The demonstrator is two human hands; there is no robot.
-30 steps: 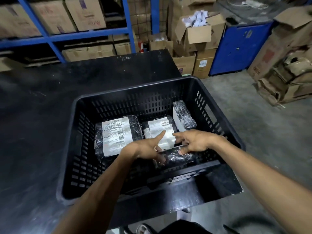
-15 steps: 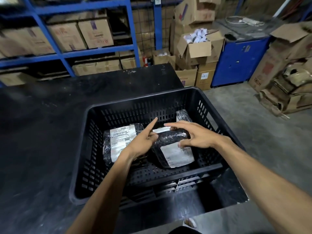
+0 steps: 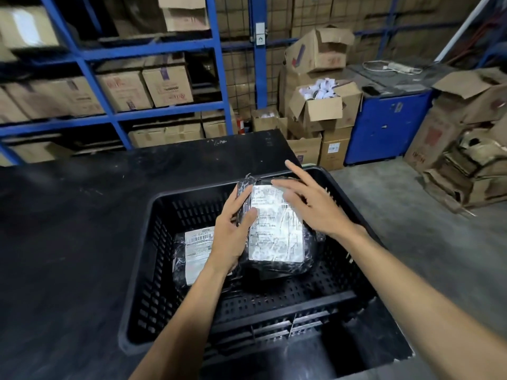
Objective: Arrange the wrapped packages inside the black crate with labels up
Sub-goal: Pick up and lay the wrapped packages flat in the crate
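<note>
Above crate (image 3: 274, 305), label-up wrapped package (image 3: 277, 229)

The left hand (image 3: 233, 237) hides part of the lower package's label (image 3: 196, 252).

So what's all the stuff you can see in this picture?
Crate: one, black, on the black table.
Wrapped packages: two visible, black with white labels up; one held above the crate, one lying inside at left.
Cardboard boxes: many, brown, on blue shelves and floor.
Cabinet: one, blue, at right.
Left hand: gripping the held package's left edge.
Right hand: open, fingers spread over it.
</note>
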